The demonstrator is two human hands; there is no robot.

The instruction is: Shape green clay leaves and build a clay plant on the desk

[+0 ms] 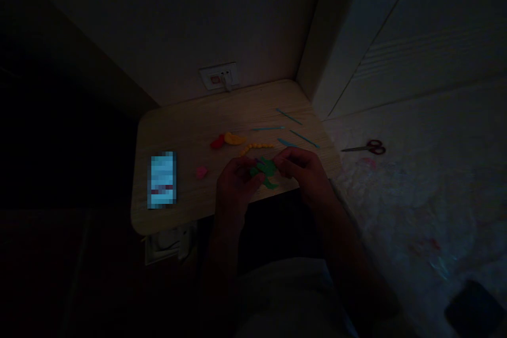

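Observation:
Both hands meet over the front edge of a small wooden table [186, 132] in dim light. My left hand [237, 177] is closed on a green clay piece [268, 169] with leaf-like lobes. On its other side my right hand [299, 166] pinches at the piece's edge; whether its fingertips grip the clay itself is hard to make out. Just beyond the hands lies a curved row of yellow-orange clay beads [259, 146]. Farther back are a red clay lump [217, 142] and an orange clay lump [234, 139], touching. A pink clay lump [202, 171] sits left of my left hand.
Thin blue modelling tools [304, 138] and a flat blue blade [286, 142] lie at the table's right. A lit phone [162, 179] lies at the left. Behind is a wall socket [219, 77] with a plug. Scissors [364, 148] rest on the plastic-like sheet [396, 200] to the right.

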